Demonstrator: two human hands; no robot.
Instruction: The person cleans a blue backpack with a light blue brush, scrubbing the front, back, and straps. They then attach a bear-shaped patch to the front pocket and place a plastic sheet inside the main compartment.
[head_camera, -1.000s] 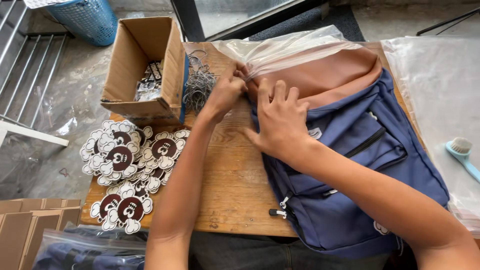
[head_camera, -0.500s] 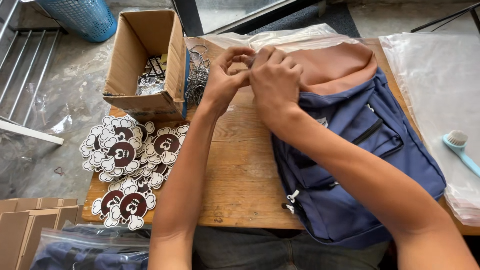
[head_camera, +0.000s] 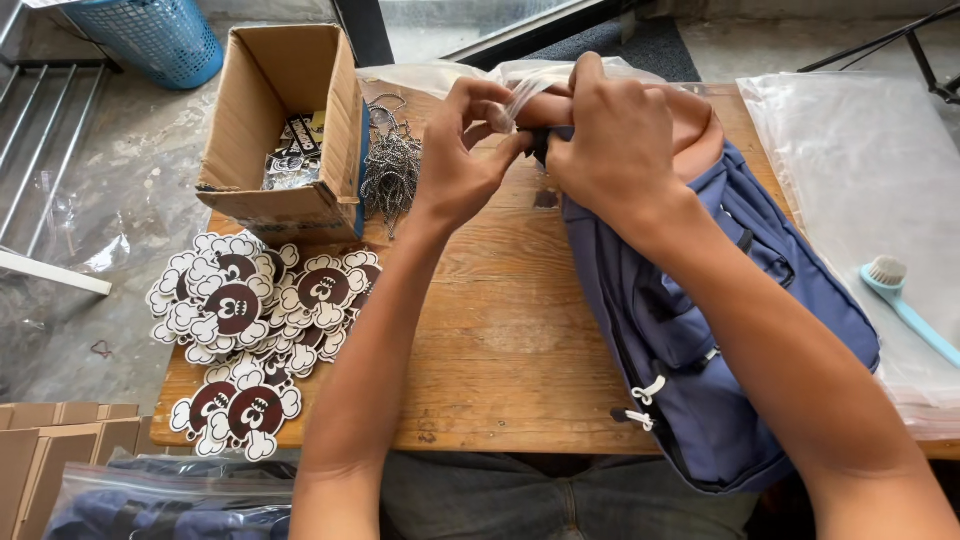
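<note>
Head view: nearest me, at the lower edge, bagged goods (head_camera: 150, 495) lie beside a lap. Above, a wooden table (head_camera: 500, 340) carries flower-shaped tags (head_camera: 250, 320) at left and a navy backpack (head_camera: 700, 330) whose long axis runs from lower right up toward centre top. There I see both hands meet at its tan top end: left hand (head_camera: 460, 160) pinching the edge of a clear plastic bag (head_camera: 525, 85), right hand (head_camera: 610, 140) clamped over the pack. Farther up-left stands a cardboard box (head_camera: 285, 120).
</note>
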